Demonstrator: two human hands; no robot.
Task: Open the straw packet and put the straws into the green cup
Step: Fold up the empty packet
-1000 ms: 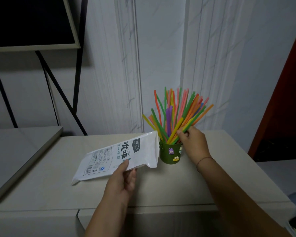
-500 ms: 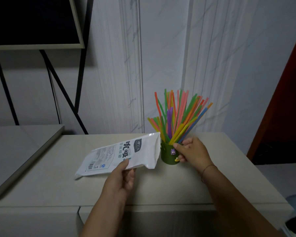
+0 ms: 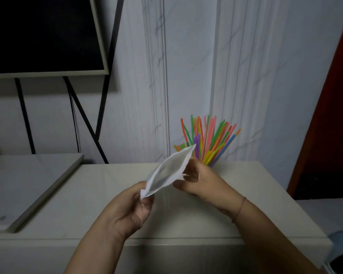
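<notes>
now left hand (image 3: pixel 131 206) pinching packet (image 3: pixel 167 172) corner, right hand (image 3: pixel 200 181) gripping its far end, raised

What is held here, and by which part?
The white straw packet, held by both hands: left hand pinches its near lower corner, right hand holds its far edge.

Green cup: hidden behind right hand (image 3: pixel 204 180) and packet (image 3: pixel 169 171). Straws (image 3: pixel 208 141): lower ends concealed. Packet print: blurred, unreadable.

White packet (image 3: pixel 169 172); multicoloured straws (image 3: pixel 208 141); cream tabletop (image 3: pixel 186 218)
</notes>
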